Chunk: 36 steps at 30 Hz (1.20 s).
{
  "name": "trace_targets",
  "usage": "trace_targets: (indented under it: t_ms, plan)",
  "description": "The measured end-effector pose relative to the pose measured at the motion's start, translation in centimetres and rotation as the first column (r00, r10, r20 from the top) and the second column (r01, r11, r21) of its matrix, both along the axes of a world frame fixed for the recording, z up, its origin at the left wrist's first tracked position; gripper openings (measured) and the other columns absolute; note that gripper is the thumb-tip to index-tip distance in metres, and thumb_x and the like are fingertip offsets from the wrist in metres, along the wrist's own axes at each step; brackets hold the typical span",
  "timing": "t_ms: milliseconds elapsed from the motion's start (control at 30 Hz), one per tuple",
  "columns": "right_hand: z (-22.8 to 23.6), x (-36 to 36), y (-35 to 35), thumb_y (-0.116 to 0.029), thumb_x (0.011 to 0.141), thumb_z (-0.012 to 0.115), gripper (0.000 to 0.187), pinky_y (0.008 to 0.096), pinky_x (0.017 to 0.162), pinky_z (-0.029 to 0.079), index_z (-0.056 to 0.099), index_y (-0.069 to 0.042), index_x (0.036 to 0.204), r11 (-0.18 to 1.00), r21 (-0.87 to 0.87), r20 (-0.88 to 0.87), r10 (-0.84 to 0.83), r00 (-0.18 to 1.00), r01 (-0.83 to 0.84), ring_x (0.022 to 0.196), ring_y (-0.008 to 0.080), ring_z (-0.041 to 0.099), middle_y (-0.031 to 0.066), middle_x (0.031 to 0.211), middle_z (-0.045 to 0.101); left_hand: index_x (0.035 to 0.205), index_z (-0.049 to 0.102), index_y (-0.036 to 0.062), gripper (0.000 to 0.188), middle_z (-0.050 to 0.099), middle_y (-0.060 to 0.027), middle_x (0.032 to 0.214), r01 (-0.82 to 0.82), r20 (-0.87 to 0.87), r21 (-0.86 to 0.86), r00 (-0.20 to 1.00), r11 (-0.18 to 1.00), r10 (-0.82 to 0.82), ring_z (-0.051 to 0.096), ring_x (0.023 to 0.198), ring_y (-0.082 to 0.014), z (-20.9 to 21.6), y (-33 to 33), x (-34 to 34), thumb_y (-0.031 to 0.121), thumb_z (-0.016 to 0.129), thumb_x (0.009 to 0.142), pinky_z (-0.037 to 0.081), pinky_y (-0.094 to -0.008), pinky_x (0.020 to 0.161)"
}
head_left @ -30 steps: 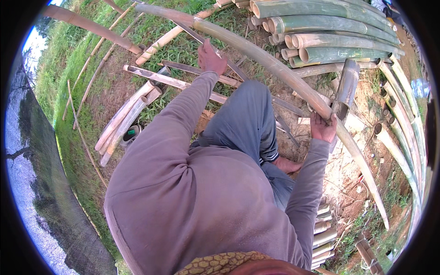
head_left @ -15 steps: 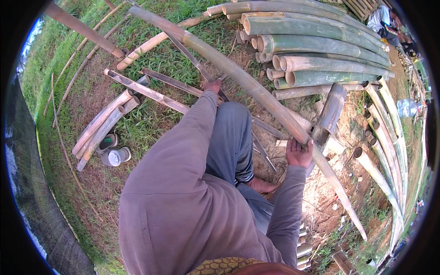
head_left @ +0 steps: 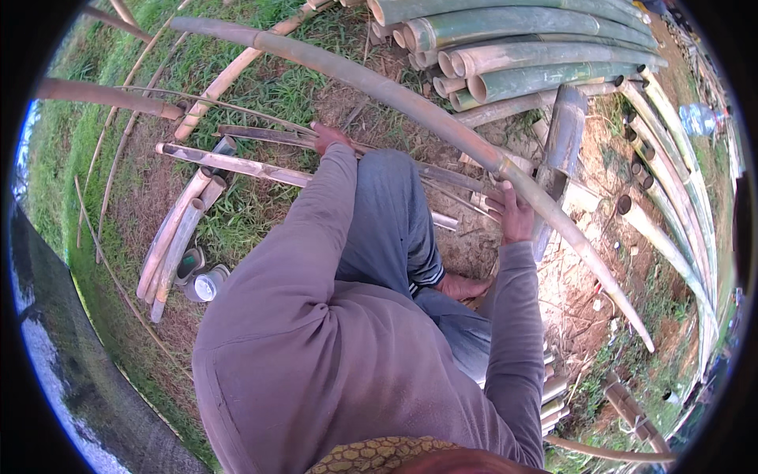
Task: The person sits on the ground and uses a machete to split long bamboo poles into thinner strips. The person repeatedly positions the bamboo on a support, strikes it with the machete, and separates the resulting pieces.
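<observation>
A long, thin bamboo strip [head_left: 229,107] passes through my left hand [head_left: 330,139], whose fingers are closed around it, beyond my bent knee. My right hand [head_left: 515,215] is beside the long bamboo pole [head_left: 379,87], at its near left side. Its thumb is up and its fingers are apart, close to the strip's right end; whether they touch it cannot be made out. Diagonally, the pole stretches from far left to near right, crossing in front of a dark, thick bamboo piece [head_left: 565,130]. Split bamboo lengths [head_left: 237,164] lie under my left forearm.
Thick green bamboo poles [head_left: 537,59] are stacked at the far right. More poles [head_left: 667,186] fan out along the right side. Short bamboo pieces [head_left: 175,237] and a lidded clear container [head_left: 207,286] sit on the grass at left. A clear bottle [head_left: 699,120] stands far right.
My left hand has moved left, and the strip in it has swung flatter, toward my right hand. My right hand has come off the pole, its fingers spreading. My view has shifted.
</observation>
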State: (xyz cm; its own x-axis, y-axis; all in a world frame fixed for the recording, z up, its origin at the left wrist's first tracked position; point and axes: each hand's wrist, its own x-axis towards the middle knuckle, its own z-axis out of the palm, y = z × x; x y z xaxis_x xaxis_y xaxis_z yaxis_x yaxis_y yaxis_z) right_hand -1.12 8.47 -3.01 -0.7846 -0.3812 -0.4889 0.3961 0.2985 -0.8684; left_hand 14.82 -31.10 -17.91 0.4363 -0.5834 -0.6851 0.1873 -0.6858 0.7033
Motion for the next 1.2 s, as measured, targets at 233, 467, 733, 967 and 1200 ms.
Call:
trace_targets:
  t_ms: [233, 467, 733, 967, 1200]
  plan:
    - [-1.2, -2.6, 15.5, -0.034, 0.083, 0.084, 0.063, 0.0547, 0.109, 0.043, 0.063, -0.023, 0.141, 0.612, 0.659, -0.742, 0.437, 0.509, 0.436, 0.127, 0.0371, 0.057, 0.01, 0.136, 0.06, 0.137, 0.06, 0.0114, 0.073, 0.07, -0.0055, 0.129, 0.083, -0.305, -0.068, 0.947, 0.994, -0.1, 0.067, 0.108, -0.0255, 0.1, -1.7, -1.6, 0.072, 0.037, 0.105, 0.058, -0.0404, 0.084]
    - [-1.4, -6.2, 20.4, -0.034, 0.085, 0.084, 0.064, 0.0666, 0.122, 0.029, 0.058, -0.025, 0.142, 0.317, 0.898, -0.436, 0.724, 0.534, 0.304, 0.145, 0.0299, 0.049, 0.0023, 0.145, 0.06, 0.133, 0.061, 0.0065, 0.068, 0.069, -0.0149, 0.124, 0.181, -0.325, -0.292, 0.905, 0.939, -0.276, 0.066, 0.104, -0.0295, 3.1, -3.2, -3.8, 0.062, 0.032, 0.108, 0.056, -0.0475, 0.081]
    - [3.0, -7.5, 9.0, -0.036, 0.086, 0.082, 0.06, 0.0661, 0.123, 0.026, 0.059, -0.021, 0.139, 0.465, 0.859, -0.511, 0.76, 0.401, 0.214, 0.137, 0.0298, 0.055, 0.0035, 0.135, 0.065, 0.125, 0.057, 0.0058, 0.059, 0.055, -0.0095, 0.102, 0.218, -0.373, -0.282, 0.872, 0.934, -0.316, 0.047, 0.081, -0.0233, 2.0, -4.5, 0.4, 0.056, 0.032, 0.107, 0.043, -0.043, 0.066]
    - [5.1, 1.3, 4.0, -0.051, 0.093, 0.073, 0.055, 0.0509, 0.101, 0.05, 0.066, -0.011, 0.129, 0.734, 0.664, -0.679, 0.673, 0.293, -0.145, 0.114, 0.0367, 0.068, 0.0146, 0.117, 0.071, 0.108, 0.051, 0.0075, 0.056, 0.048, -0.0072, 0.094, 0.087, -0.326, -0.229, 0.931, 0.97, -0.161, 0.046, 0.074, -0.0199, 8.9, 4.2, -0.5, 0.062, 0.041, 0.106, 0.039, -0.0346, 0.056]
    - [1.0, 6.4, 11.8, -0.031, 0.089, 0.079, 0.039, 0.0495, 0.075, 0.051, 0.07, -0.008, 0.119, 0.752, 0.654, -0.714, 0.649, 0.262, -0.079, 0.086, 0.0372, 0.069, 0.0135, 0.095, 0.07, 0.102, 0.055, 0.0105, 0.046, 0.052, -0.0042, 0.083, 0.189, -0.548, -0.311, 0.765, 0.932, -0.338, 0.052, 0.065, -0.0183, 12.5, 10.0, 0.6, 0.055, 0.045, 0.109, 0.045, -0.0392, 0.054]
